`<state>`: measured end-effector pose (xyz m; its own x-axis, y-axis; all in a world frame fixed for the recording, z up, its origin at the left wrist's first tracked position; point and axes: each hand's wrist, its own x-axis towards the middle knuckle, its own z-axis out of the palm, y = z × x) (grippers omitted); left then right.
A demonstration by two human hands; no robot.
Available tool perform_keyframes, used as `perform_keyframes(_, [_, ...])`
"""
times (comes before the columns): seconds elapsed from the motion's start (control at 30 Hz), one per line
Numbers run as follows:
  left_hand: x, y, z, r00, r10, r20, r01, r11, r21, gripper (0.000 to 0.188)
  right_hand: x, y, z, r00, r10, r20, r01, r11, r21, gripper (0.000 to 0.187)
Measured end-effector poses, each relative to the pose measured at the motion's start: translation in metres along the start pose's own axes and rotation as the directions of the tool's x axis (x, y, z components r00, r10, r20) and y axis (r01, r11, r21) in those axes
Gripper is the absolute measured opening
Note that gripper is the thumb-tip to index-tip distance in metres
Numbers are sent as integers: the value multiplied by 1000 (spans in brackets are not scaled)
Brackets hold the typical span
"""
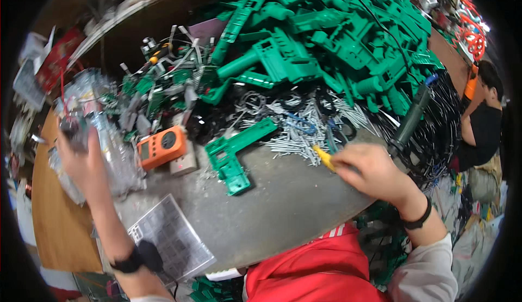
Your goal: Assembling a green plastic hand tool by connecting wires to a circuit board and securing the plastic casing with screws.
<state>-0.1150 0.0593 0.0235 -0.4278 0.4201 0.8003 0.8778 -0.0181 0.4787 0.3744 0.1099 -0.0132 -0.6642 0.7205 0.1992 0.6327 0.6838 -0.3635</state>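
Note:
At the far left, my left hand (81,160) reaches up over clear plastic bags, fingers curled around a dark, blurred object whose kind I cannot tell. My right hand (372,171) is closed on a yellow-handled tool (324,158) at the near edge of a pile of long silver screws (304,133); its working end is unclear. Between the hands, a green plastic housing half (231,163) lies on the grey work surface (283,209). An orange meter (162,147) with a socket and small display sits left of it, against a pale socket block (185,163).
Green housings (348,41) are heaped at the back. Small circuit parts with wires (157,95) lie back left, black cables (440,117) at right beside a dark green cylindrical tool (411,118). A printed sheet in plastic (171,242) lies near. Another person (484,117) sits at far right.

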Motion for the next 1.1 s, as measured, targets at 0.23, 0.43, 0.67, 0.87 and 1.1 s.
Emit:
perform_keyframes(0.23, [-155, 184, -6, 268, 398, 877, -204, 913, -352, 81, 115, 40, 40, 984, -125, -127, 52, 882, -468, 12])
perform_keyframes(0.43, [-183, 191, 20, 352, 358, 865, -46, 929, -366, 89, 135, 61, 50, 976, -187, -113, 95, 830, -550, 19])
perform_keyframes(0.67, [-201, 166, 6, 478, 238, 845, -191, 968, -165, 88, 42, -1, 13, 975, -73, -210, 108, 980, 164, 9])
perform_keyframes(0.87, [-181, 177, 10, 733, 402, 548, -494, 869, 23, 83, -37, -8, 37, 621, 281, 732, -775, 86, 626, 8])
perform_keyframes(1.1, [-193, 178, 7, 604, 545, 582, -707, 703, 76, 46, -23, -18, 41, 743, 458, 488, -579, 73, 812, 11])
